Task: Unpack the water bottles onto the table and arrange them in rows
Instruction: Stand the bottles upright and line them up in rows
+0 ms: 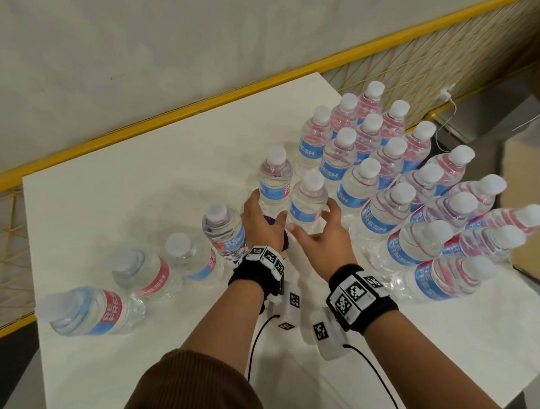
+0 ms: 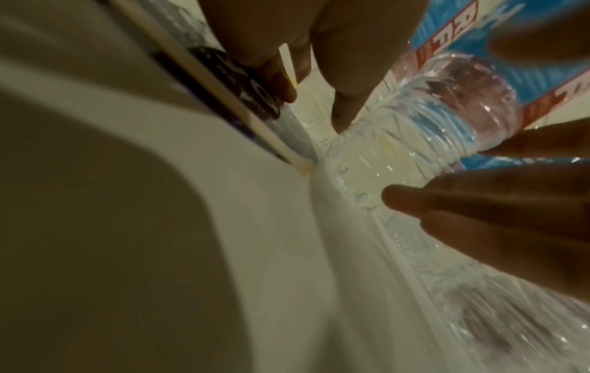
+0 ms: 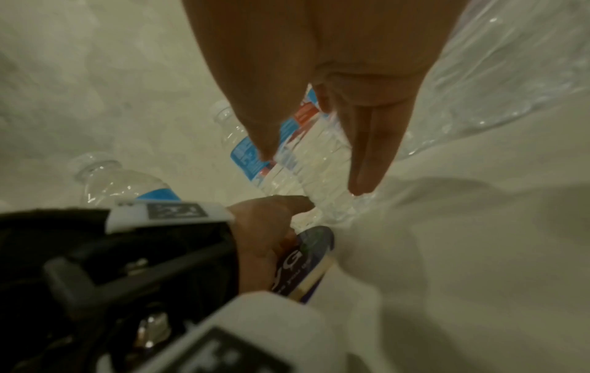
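Note:
Clear water bottles with blue and red labels stand on a white table (image 1: pixel 137 177). My right hand (image 1: pixel 316 223) holds one upright bottle (image 1: pixel 308 200) low down, thumb on its left and fingers on its right; the right wrist view shows that bottle (image 3: pixel 319 181) between them. My left hand (image 1: pixel 261 216) grips a flat dark purple-blue object (image 1: pixel 284 240), also seen from the wrists (image 3: pixel 306 252) (image 2: pixel 236 78). Its fingertips reach the base of the neighbouring bottle (image 1: pixel 275 179). A large block of bottles (image 1: pixel 388 154) stands to the right, and a line of several bottles (image 1: pixel 189 256) runs left.
Crinkled clear plastic wrap (image 1: pixel 393 284) lies under the right block. A cardboard box (image 1: pixel 533 220) stands at the right past the table. A yellow rail (image 1: pixel 173 110) with mesh runs along the table's far and left sides. Cables (image 1: pixel 253 345) trail from my wrists over the near table.

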Available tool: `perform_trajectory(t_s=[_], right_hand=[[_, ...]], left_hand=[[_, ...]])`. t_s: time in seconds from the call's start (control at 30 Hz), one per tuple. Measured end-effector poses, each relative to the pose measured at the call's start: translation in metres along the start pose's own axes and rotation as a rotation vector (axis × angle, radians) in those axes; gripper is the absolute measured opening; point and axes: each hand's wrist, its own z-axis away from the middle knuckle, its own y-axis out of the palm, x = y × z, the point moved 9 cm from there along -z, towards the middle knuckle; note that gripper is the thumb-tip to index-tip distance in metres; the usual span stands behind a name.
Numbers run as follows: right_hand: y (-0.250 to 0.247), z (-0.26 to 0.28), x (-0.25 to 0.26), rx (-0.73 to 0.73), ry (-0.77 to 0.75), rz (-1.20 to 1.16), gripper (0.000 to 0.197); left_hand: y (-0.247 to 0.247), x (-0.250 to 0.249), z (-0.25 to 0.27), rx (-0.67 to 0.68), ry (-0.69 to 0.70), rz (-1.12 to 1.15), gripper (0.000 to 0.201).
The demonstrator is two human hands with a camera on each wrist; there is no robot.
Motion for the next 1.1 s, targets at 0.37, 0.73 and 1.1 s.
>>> perform_trajectory(t_s=[0.37, 0.73, 1.1], right_hand=[[-0.007, -0.003, 0.007, -0.066, -0.076, 0.079, 0.063], [0.002, -0.006, -0.004, -0.083, 0.056, 0.024, 0.064], [0.004, -0.014, -0.035, -0.051, 0.228, 0.090, 0.064]], left_hand=[[-0.002, 0.003, 0.003, 0.000, 0.004, 0.005, 0.068], [0.001, 0.000, -0.002, 0.022, 0.032, -0.010, 0.060], [0.007, -0.012, -0.005, 0.021, 0.000, 0.096, 0.059]])
